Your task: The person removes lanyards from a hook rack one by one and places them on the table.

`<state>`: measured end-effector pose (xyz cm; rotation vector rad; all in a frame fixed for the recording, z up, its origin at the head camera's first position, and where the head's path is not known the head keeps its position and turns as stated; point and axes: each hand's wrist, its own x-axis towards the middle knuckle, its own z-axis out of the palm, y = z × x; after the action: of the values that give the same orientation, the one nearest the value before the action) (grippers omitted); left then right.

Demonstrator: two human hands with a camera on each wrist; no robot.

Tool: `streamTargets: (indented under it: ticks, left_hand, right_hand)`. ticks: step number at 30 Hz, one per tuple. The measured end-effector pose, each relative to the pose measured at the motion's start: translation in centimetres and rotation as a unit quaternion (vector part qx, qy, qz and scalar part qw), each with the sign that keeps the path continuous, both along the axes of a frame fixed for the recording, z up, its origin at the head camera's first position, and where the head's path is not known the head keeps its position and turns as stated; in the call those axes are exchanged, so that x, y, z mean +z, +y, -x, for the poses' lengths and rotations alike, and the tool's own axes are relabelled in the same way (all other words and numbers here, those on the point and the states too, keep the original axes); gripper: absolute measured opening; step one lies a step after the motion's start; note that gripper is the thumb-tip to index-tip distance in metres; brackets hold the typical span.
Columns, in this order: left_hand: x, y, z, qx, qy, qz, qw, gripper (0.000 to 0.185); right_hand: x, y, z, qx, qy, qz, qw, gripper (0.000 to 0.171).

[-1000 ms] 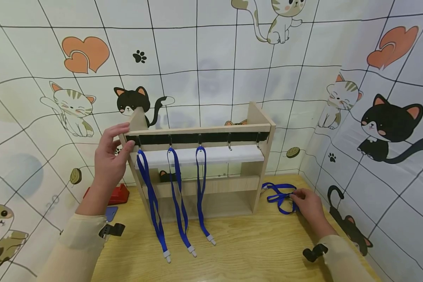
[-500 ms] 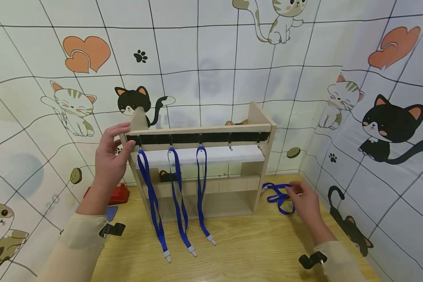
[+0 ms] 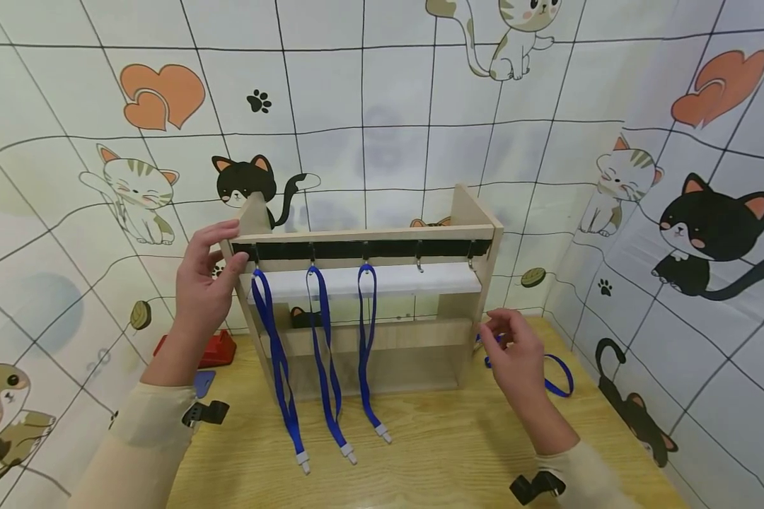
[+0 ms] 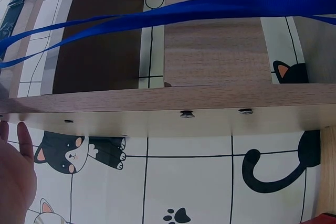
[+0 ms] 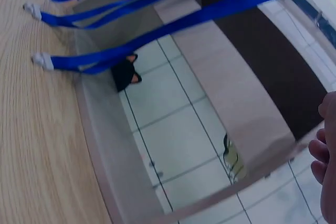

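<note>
My left hand [image 3: 206, 283] holds the upper left corner of a pale wooden rack [image 3: 395, 332], thumb in front; only part of this hand [image 4: 16, 171] shows in the left wrist view. Three blue lanyards hang from the rack's hooks: a left one [image 3: 275, 346], a middle one [image 3: 325, 346] and a third one [image 3: 364, 346]. Beside the rack's right side, my right hand [image 3: 518, 360] has loosely bent fingers, thumb and index apart. Another blue lanyard [image 3: 566, 375] lies on the table behind it, partly hidden. In the right wrist view my fingers [image 5: 320, 156] show no lanyard in them.
Two bare hooks, one [image 3: 420, 267] near the other [image 3: 471, 261], are at the right of the black strip [image 3: 388, 249]. A red object [image 3: 219, 349] and a blue flat piece [image 3: 204, 382] lie left of the rack. Cat-patterned sheeting [image 3: 382, 155] surrounds the table [image 3: 433, 452].
My right hand let go of the loose lanyard's strap and moved left to the rack's side. A loop of that lanyard now lies farther right. My left hand stays on the rack.
</note>
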<state>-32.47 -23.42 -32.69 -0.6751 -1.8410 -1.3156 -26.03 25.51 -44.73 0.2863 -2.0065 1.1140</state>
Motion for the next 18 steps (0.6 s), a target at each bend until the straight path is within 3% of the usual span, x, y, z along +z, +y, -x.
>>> streamTargets:
  ticks: [7, 13, 18]
  left_hand:
    - [0.2, 0.0, -0.2, 0.006, -0.005, 0.004, 1.0000, 0.042]
    - [0.2, 0.0, -0.1, 0.009, -0.007, 0.006, 0.9999, 0.043]
    - [0.2, 0.1, -0.1, 0.006, -0.006, 0.004, 1.0000, 0.043]
  right_hand:
    - [0.8, -3.9, 0.4, 0.053, 0.026, -0.031, 0.998, 0.023]
    - [1.0, -8.0, 0.7, 0.107, 0.022, -0.048, 0.993, 0.026]
    - [1.4, -11.1, 0.6, 0.127, 0.016, -0.053, 0.990, 0.031]
